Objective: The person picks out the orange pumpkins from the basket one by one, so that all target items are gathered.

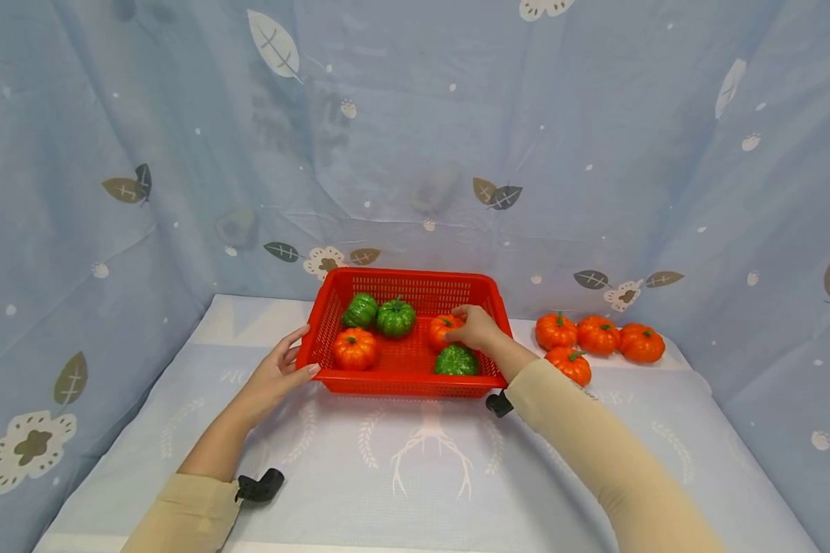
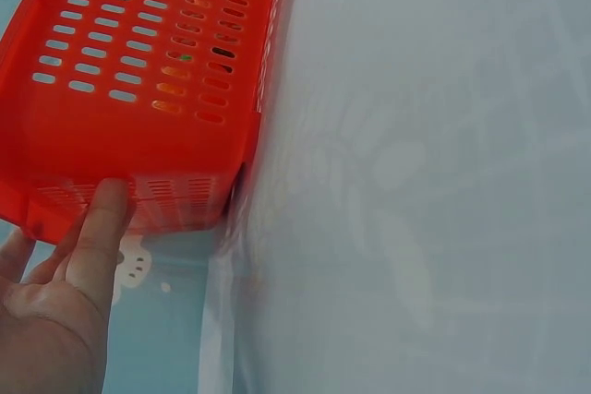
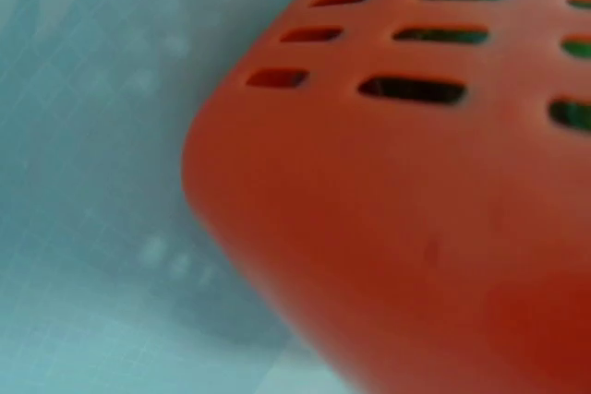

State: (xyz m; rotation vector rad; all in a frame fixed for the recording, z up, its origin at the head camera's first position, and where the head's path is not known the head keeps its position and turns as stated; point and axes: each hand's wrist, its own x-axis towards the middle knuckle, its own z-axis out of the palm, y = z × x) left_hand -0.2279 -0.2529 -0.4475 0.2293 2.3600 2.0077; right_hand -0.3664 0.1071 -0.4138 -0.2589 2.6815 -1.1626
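A red plastic basket (image 1: 387, 376) with slotted walls stands on the table. My left hand (image 1: 274, 378) touches its left end, fingers and thumb fairly straight against the rim; the left wrist view shows the same hand (image 2: 65, 292) against the basket wall (image 2: 111, 136). Inside the basket, my right hand (image 1: 479, 329) pinches a small orange pumpkin (image 1: 440, 332) between thumb and fingers. A green pumpkin (image 1: 456, 360) lies just in front of that hand. Two more green pumpkins (image 1: 396, 318) and another orange pumpkin (image 1: 355, 349) lie at the left. Only the basket's outside (image 3: 388, 191) fills the right wrist view.
Several orange pumpkins (image 1: 598, 336) sit in a cluster on the table to the right of the basket. A pale patterned cloth (image 1: 360, 476) covers the table. Blue printed curtains (image 1: 401, 138) hang behind it and at both sides.
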